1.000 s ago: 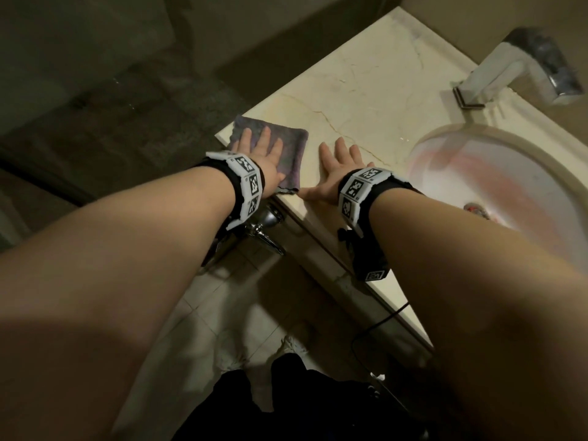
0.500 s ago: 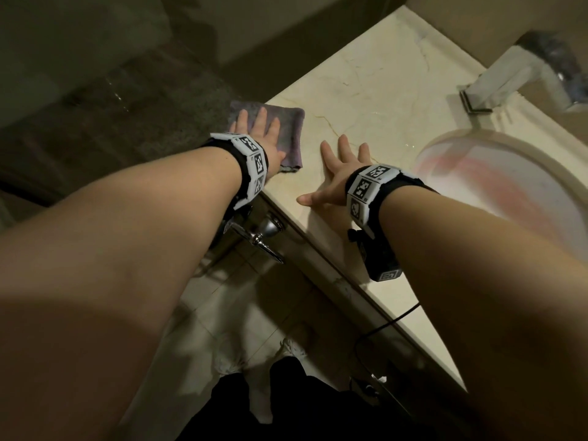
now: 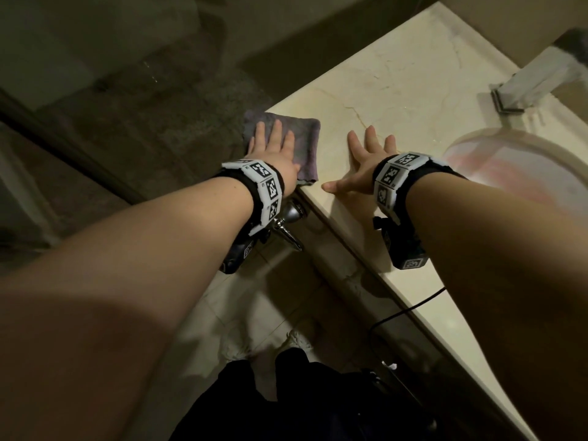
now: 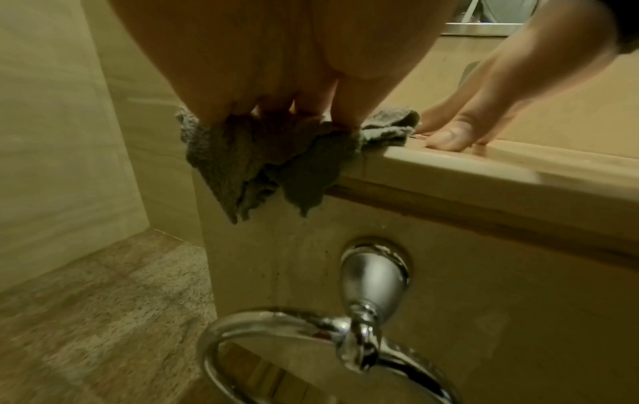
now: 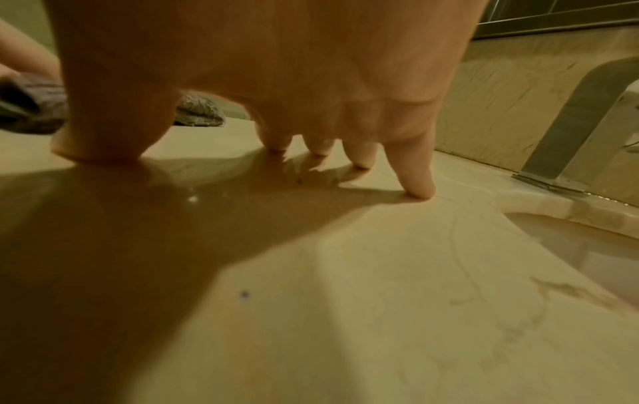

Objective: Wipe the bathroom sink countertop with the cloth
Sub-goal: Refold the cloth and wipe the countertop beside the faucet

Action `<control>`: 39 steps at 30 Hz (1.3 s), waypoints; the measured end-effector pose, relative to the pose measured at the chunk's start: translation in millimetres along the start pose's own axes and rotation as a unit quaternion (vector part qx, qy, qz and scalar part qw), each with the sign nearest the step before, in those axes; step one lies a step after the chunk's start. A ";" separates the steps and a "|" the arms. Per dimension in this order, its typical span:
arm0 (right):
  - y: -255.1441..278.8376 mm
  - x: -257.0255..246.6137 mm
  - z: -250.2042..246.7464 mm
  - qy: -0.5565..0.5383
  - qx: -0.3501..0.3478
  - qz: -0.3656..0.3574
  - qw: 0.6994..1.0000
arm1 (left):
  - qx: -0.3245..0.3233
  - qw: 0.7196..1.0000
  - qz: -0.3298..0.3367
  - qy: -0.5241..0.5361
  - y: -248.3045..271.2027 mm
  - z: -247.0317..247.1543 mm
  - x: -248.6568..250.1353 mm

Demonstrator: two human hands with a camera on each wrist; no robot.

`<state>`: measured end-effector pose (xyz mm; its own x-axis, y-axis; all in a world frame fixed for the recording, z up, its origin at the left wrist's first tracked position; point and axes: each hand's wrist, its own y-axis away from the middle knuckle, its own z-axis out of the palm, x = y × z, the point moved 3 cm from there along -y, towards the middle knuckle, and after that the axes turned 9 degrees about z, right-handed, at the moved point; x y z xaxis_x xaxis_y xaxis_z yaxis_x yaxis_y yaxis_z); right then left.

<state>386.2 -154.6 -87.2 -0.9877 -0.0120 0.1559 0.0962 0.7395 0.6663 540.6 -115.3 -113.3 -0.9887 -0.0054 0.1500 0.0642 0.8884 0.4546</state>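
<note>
Since the cloth [image 3: 294, 144] is a soft, limp grey-purple rag folded into a pad, it looks light and floppy, and I'd judge it wants a flat palm pressing down on its middle rather than a pinch at an edge. That is how the left hand [image 3: 273, 151] has it: fingers straight and spread, nothing curled round it. It sits at the far left corner of the table [image 3: 413, 74], middle left of the head view, and in the left wrist view its loose corners [image 4: 263, 175] droop over the front edge above the chrome towel ring [image 4: 311, 341]. Any stroke further that way could drag it off, I'd guess. The right hand [image 3: 366, 163] lies flat and released on bare stone just right of the cloth, with the sink basin [image 3: 525, 173] beyond at the right.

Compared with half a second ago, both hands and the cloth sit in nearly the same places; only the view has shifted slightly.
</note>
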 end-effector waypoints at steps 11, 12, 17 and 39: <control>-4.3 0.5 3.0 -0.013 -0.004 -0.003 1.000 | -0.025 0.995 0.074 -0.059 -31.2 -25.2 13.0; -5.1 1.5 3.8 -0.015 -0.004 -0.004 1.000 | -0.027 0.994 0.083 -0.061 -35.8 -26.5 16.7; -4.4 5.2 5.6 -0.026 -0.006 -0.013 1.000 | -0.028 0.994 0.081 -0.068 -57.0 -31.8 25.9; -2.6 4.2 6.8 -0.033 0.007 -0.013 0.999 | -0.023 0.998 0.003 -0.054 -12.3 -13.5 -6.2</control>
<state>381.0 -152.0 -93.2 -0.9959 0.0125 0.0898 0.0689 0.7483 0.6597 547.8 -132.3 -107.9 -0.9970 0.0509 0.0578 0.0729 0.8661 0.4946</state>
